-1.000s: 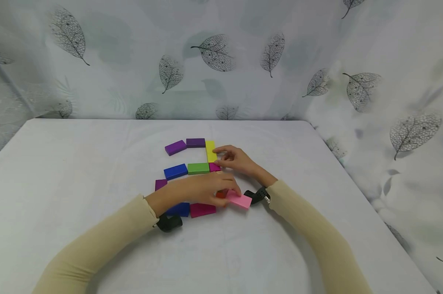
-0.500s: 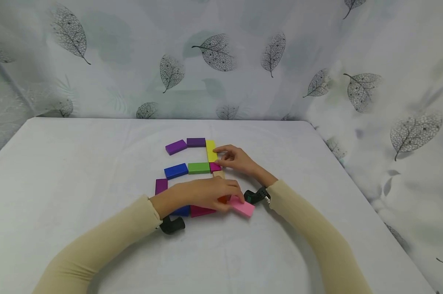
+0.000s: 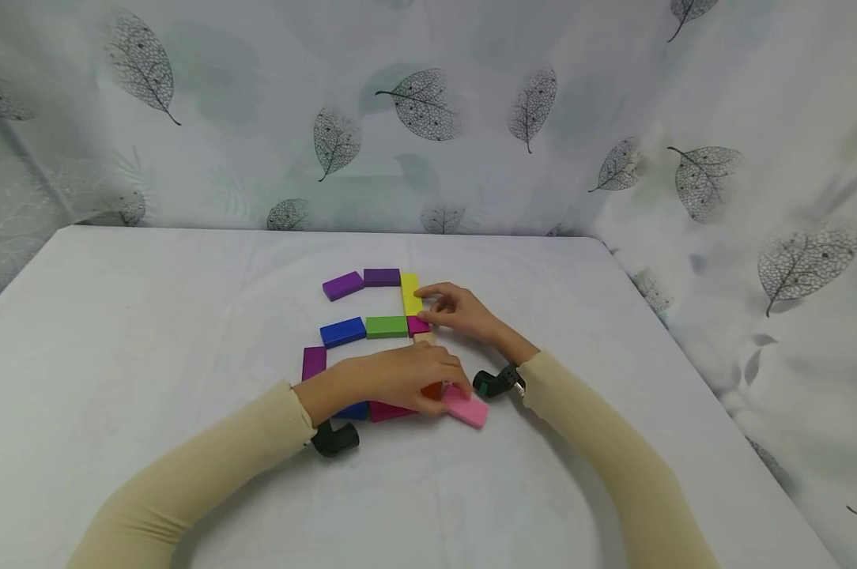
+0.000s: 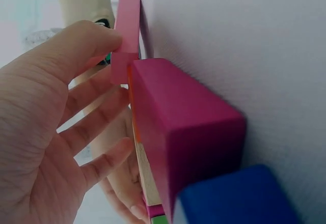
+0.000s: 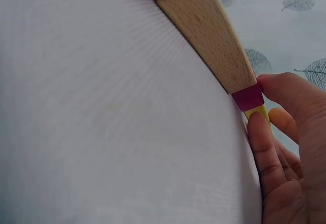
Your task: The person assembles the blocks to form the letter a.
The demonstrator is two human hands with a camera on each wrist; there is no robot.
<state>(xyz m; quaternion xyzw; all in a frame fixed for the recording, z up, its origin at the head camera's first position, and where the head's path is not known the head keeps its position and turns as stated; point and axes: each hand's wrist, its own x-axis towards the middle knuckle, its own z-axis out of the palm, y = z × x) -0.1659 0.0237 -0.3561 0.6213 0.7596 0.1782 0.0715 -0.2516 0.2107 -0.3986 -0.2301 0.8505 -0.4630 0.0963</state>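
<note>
A pink block [image 3: 467, 408] is pinched by my left hand [image 3: 403, 375] between thumb and fingers, at the near right of the block row. In the left wrist view, the pink block [image 4: 128, 20] touches the end of a magenta block [image 4: 188, 91]. My right hand [image 3: 458, 309] rests at the right edge of the arrangement. One finger touches the yellow block [image 3: 410, 292], and the thumb lies at a small magenta block [image 3: 417, 325]. A plain wooden block [image 5: 209, 35] adjoins that magenta one. An orange block is mostly hidden behind the left hand.
Two purple blocks [image 3: 382, 277] form the far row. A blue block [image 3: 342, 332] and a green block [image 3: 386, 326] make the middle row. Another purple block [image 3: 314, 363] stands at the left. White cloth covers the table [image 3: 186, 316]; a leaf-print curtain hangs behind.
My left hand has shifted slightly right and nearer with the pink block, which has turned and come lower towards the table. The right hand has stayed in place.
</note>
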